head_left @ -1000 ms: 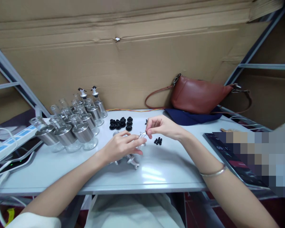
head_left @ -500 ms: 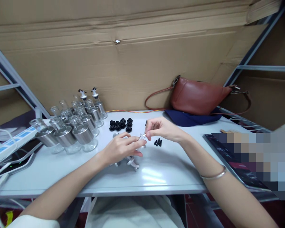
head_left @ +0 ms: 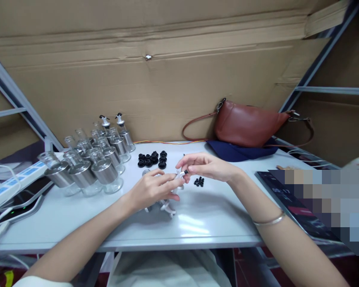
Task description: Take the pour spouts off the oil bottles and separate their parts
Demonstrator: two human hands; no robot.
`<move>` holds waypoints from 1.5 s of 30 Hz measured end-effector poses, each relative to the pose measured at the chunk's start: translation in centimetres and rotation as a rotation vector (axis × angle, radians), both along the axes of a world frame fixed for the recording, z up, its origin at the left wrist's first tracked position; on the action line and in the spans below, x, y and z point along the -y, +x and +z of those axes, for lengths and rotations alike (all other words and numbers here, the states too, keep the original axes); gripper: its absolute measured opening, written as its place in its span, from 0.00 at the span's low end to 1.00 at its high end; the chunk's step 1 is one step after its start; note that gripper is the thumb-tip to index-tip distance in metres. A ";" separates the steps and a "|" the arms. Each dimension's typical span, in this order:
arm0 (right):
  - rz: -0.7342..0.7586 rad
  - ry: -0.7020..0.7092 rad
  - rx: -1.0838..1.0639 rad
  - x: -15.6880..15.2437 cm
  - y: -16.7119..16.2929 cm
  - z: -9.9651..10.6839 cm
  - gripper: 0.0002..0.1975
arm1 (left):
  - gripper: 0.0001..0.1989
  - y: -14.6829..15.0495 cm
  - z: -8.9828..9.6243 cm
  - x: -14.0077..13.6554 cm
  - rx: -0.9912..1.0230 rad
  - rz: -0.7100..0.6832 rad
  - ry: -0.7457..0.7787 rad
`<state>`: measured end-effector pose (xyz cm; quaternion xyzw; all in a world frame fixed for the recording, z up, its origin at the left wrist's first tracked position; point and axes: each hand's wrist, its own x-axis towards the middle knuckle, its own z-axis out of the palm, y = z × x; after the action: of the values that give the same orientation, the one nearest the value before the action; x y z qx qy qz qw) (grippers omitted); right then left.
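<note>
A silver-white pour spout [head_left: 180, 175] is in my left hand [head_left: 155, 187], between thumb and fingers. On its right end shows a small black cap [head_left: 185, 172]. My right hand [head_left: 208, 166] is curled around this end, its thumb against the cap; how firmly it grips is hard to see. More silver spout pieces [head_left: 168, 208] lie on the table under my left hand, partly covered by it. Just right of the hands sits a cluster of small black caps [head_left: 199, 181]. Behind my left hand are several larger black stoppers [head_left: 152, 158].
Several glass bottles with steel sleeves [head_left: 103, 169] stand on the left, two fitted with spouts. A power strip [head_left: 14, 181] lies beyond them. At the back right a brown bag [head_left: 251, 125] rests on dark blue cloth [head_left: 239, 151]. A tablet-like screen [head_left: 283, 199] lies at right.
The fingers of my right hand have loosened and shifted slightly right, and the black cap now shows on the spout's end. My left hand stays in place.
</note>
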<state>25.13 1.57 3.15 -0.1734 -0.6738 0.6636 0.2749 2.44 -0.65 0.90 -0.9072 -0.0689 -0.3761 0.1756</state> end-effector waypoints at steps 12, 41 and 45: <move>0.125 -0.080 0.028 0.1 -0.1 -0.2 0.16 | 0.19 -0.2 -0.1 -0.1 -0.076 0.003 -0.043; 0.065 0.063 0.040 0.3 -0.5 -0.2 0.15 | 0.13 0.1 0.0 0.0 -0.044 0.003 -0.019; 0.061 0.075 0.050 0.3 -0.5 -0.2 0.16 | 0.13 0.0 -0.3 -0.2 -0.044 0.010 0.005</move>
<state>24.65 1.26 2.93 -0.1589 -0.7098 0.6413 0.2442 2.43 -0.45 0.62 -0.9144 -0.0684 -0.3555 0.1814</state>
